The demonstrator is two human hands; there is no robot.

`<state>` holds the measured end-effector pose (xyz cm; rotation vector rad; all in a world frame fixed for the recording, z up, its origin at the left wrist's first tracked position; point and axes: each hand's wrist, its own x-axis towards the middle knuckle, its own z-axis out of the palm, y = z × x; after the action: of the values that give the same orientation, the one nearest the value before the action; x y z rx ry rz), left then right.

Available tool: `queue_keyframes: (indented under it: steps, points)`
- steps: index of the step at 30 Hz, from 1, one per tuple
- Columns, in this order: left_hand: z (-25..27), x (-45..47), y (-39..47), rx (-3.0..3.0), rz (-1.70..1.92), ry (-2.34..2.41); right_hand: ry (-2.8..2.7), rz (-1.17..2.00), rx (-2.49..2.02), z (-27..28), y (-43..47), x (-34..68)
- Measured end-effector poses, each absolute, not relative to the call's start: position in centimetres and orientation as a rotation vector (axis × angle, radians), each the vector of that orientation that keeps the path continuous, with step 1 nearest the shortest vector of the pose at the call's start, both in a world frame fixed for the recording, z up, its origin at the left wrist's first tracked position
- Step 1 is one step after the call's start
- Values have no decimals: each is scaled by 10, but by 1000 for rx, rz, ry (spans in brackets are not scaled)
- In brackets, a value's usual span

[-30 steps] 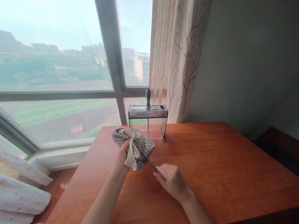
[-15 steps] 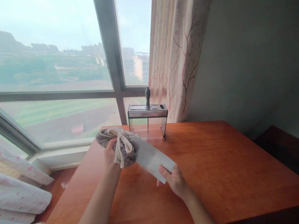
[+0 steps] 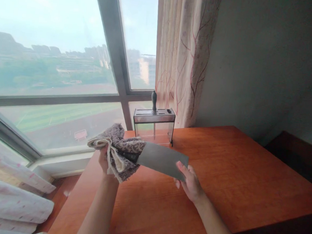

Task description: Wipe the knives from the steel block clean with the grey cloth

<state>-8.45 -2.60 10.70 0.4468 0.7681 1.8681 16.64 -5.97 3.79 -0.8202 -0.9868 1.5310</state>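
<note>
My left hand [image 3: 104, 161] is closed around a bunched grey-brown towel [image 3: 129, 143] with pale edging. The towel wraps one end of a cleaver [image 3: 160, 160], whose broad grey blade sticks out to the right; a bit of dark handle shows in the folds. My right hand [image 3: 192, 183] pinches the far end of the blade, thumb on top and fingers below. Both hands hold it above the table. Some left fingers are hidden by the cloth.
On the brown wooden table [image 3: 221, 171], near its far edge, stands a clear knife holder [image 3: 154, 116] with a slotted metal top. A black handle [image 3: 154, 101] sticks up from it. Beyond are a window and a patterned curtain [image 3: 187, 55].
My left hand and the towel have shifted left, and dark handle now shows in its folds. The blade has turned nearer level, and my right hand has moved slightly right and up with its end.
</note>
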Motion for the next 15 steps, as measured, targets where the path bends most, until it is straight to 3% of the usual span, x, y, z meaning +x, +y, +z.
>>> queue_keyframes:
  steps: [6,11,15]
  points:
    - [96,-86,-14,438,1883,931,-1212,1289,-989,40,-61,171]
    - [96,-90,-17,836,1964,1237,-1315,1184,-1038,48,-62,179]
    - [102,-91,-19,775,1867,1134,-1325,1202,-1000,47,-62,183]
